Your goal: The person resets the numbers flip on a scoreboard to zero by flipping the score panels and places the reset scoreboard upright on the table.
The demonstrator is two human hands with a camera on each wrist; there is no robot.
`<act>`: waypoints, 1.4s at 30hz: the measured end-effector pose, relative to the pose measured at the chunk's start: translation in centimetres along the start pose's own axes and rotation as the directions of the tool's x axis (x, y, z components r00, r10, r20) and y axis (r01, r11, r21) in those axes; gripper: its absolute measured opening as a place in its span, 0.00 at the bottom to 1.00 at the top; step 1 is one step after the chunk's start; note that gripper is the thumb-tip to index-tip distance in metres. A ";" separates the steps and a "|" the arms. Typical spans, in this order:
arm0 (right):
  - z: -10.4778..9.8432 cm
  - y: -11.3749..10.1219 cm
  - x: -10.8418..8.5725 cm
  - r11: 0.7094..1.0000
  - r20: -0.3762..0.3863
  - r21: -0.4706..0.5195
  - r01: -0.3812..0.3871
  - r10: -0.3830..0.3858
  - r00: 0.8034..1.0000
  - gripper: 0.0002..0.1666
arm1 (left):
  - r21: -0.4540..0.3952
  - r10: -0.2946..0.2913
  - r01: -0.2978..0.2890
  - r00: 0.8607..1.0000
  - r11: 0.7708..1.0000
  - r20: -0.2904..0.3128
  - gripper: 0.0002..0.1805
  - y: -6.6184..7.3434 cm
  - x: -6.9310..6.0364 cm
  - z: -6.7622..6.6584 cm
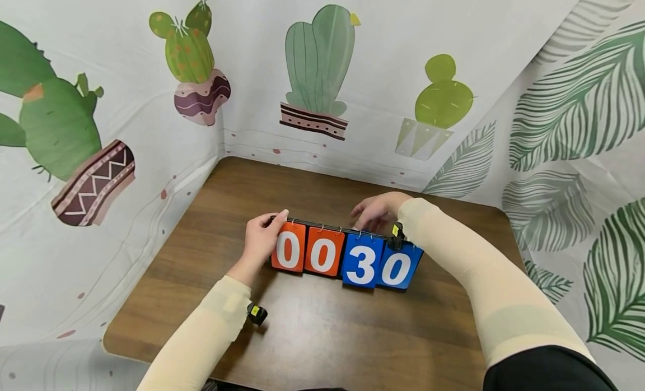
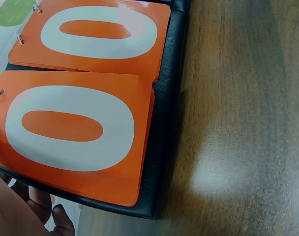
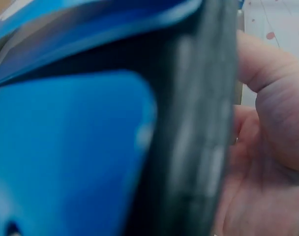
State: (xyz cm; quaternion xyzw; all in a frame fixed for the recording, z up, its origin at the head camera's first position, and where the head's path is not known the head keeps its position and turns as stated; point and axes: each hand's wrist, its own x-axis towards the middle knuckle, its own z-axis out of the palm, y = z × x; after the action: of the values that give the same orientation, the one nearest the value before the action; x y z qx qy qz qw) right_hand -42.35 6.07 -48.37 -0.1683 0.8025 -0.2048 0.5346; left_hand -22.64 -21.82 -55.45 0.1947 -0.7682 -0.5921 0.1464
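Note:
A tabletop flip scoreboard point(image 1: 332, 254) stands tilted on the table, its black backing carrying ringed number cards. It shows two orange zeros point(image 2: 71, 128) on the left, then a blue 3 point(image 1: 361, 260) and a blue 0 point(image 1: 396, 269). My left hand point(image 1: 263, 237) grips its upper left corner, thumb in front and fingers behind. Behind the top edge on the right is my right hand point(image 1: 378, 209), its fingers loosely bent. In the blurred right wrist view, blue cards point(image 3: 66, 157) and the black edge cover part of that hand.
The brown wooden table point(image 1: 312, 346) has rounded corners. A white cloth point(image 1: 252, 71) printed with cacti hangs behind it, and a leaf-patterned cloth point(image 1: 569, 116) hangs on the right. Small black cameras point(image 1: 257, 313) are strapped to both sleeved wrists.

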 end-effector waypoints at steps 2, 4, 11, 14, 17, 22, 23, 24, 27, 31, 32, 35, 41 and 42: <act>0.0 0.0 0.0 1.000 -0.022 -0.020 0.006 -0.006 1.000 0.54 | -0.003 0.000 0.000 1.000 1.000 -0.002 0.33 0.0 0.0 0.0; -0.1 -0.1 0.0 0.998 -0.060 -0.065 0.015 -0.019 0.998 0.47 | -0.006 0.003 -0.003 1.000 1.000 -0.001 0.33 0.0 0.1 -0.1; -0.2 -0.5 -0.8 0.965 -0.233 -0.250 0.075 -0.135 0.963 0.12 | -0.001 0.007 -0.007 1.000 1.000 -0.001 0.32 0.1 0.3 -0.2; -0.4 -0.5 -1.1 0.961 -0.264 -0.259 0.096 -0.166 0.950 0.09 | 0.001 0.007 -0.007 1.000 1.000 -0.006 0.32 0.3 0.2 -0.2; -0.5 -0.3 -1.1 0.961 -0.275 -0.254 0.110 -0.181 0.944 0.12 | -0.002 0.009 -0.009 1.000 1.000 -0.011 0.33 0.4 0.2 -0.1; -1.1 0.3 -0.9 0.953 -0.259 -0.279 0.116 -0.191 0.947 0.14 | -0.002 0.004 -0.004 1.000 1.000 -0.004 0.34 0.2 0.2 0.0; -1.2 0.4 -0.8 0.952 -0.250 -0.284 0.117 -0.191 0.949 0.14 | -0.002 0.002 -0.003 1.000 1.000 -0.003 0.34 0.3 0.2 0.0; -1.3 0.5 -0.8 0.950 -0.241 -0.289 0.117 -0.191 0.952 0.14 | -0.003 0.002 -0.002 1.000 1.000 -0.002 0.34 0.3 0.2 0.0; -1.6 0.7 -0.8 0.949 -0.218 -0.291 0.120 -0.188 0.958 0.15 | -0.002 0.001 -0.001 1.000 1.000 -0.003 0.33 0.3 0.1 0.0; -2.0 0.9 -1.1 0.948 -0.214 -0.292 0.125 -0.192 0.958 0.15 | 0.000 0.003 -0.003 1.000 1.000 -0.002 0.32 0.2 0.0 0.0; -2.0 1.0 -1.1 0.945 -0.217 -0.300 0.129 -0.200 0.955 0.16 | 0.001 0.002 -0.002 1.000 1.000 -0.003 0.32 0.2 0.0 0.0; -2.2 1.1 -1.5 0.934 -0.255 -0.323 0.150 -0.239 0.937 0.17 | 0.002 0.003 -0.003 1.000 1.000 -0.006 0.33 0.2 0.0 0.0; -2.0 1.0 -1.9 0.897 -0.348 -0.408 0.170 -0.325 0.879 0.14 | 0.008 0.012 -0.011 1.000 1.000 -0.009 0.32 0.1 0.0 0.0; -1.9 1.0 -1.9 0.892 -0.352 -0.420 0.166 -0.328 0.877 0.13 | 0.006 0.012 -0.012 1.000 1.000 -0.010 0.32 0.1 0.0 0.1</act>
State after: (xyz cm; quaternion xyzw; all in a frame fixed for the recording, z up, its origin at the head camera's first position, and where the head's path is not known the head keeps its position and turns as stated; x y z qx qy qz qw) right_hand -43.45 8.15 -46.78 -0.3235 0.8924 -0.1454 0.2788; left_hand -22.65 -21.74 -55.38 0.1932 -0.7705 -0.5878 0.1531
